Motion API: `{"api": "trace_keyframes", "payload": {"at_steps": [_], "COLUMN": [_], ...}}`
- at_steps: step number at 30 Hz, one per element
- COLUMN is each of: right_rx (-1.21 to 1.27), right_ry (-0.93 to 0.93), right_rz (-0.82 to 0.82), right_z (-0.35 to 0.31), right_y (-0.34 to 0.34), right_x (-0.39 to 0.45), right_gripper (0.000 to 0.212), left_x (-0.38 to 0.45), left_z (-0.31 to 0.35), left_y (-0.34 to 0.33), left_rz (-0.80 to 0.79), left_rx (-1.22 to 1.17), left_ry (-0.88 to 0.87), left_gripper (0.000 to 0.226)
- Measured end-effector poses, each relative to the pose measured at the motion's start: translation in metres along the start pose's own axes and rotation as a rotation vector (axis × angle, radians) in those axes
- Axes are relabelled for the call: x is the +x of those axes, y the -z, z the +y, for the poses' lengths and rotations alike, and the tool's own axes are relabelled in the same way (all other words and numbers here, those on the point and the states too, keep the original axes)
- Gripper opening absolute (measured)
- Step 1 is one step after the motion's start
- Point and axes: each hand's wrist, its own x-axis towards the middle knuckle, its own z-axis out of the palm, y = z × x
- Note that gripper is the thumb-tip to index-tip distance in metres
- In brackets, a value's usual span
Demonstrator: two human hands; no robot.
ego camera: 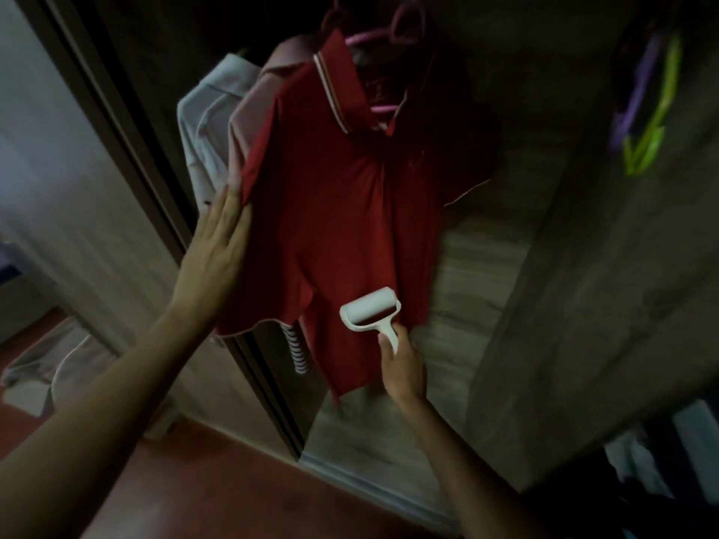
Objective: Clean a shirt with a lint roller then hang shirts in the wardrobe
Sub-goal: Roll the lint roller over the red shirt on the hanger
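Fingers: left hand (pixel 220 243), straight and close together, laid flat on the left edge of the shirt (pixel 342 212) by the sleeve, bracing it; nothing gripped. Right hand (pixel 402 369), fingers and thumb curled round the handle of the roller (pixel 371 311).

Shirt: red polo, striped collar trim, on a pink hanger (pixel 373 40) inside the wardrobe (pixel 583 227), front outward.

Roller: white, drum against the lower front of the shirt, near the hem.

Behind: pale shirts (pixel 210 122) hung just beside the red one; a striped garment (pixel 297 350) shows under its hem.

Right: purple and green hangers (pixel 649 114), apart.

Risks, judged:
- Cloth hangs free at the hem; a sticky drum may drag and bunch it rather than roll, as the bracing hand sits well above.
- A hard downward stroke may pull the shirt off the hanger.
- Dim light; missed lint likely.
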Motion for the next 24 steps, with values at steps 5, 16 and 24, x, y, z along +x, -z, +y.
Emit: {"api": "trace_keyframes", "payload": {"at_steps": [5, 16, 24], "right_rx": [0.063, 0.015, -0.055], "right_ry": [0.097, -0.036, -0.25], "right_rz": [0.183, 0.522, 0.732], "right_z": [-0.03, -0.074, -0.052], "right_y": [0.031, 0.093, 0.16], "right_x": [-0.031, -0.178, -0.33], "right_gripper": [0.036, 0.023, 0.023], "left_x": [-0.013, -0.063, -0.109], "left_z": [0.008, 0.081, 0.203], "left_y": [-0.006, 0.03, 0.076], "left_rz": [0.05, -0.179, -0.258], "left_rx": [-0.176, -0.523, -0.719], "left_ry": [-0.097, -0.107, -0.352], "left_gripper": [0.072, 0.066, 0.059]}}
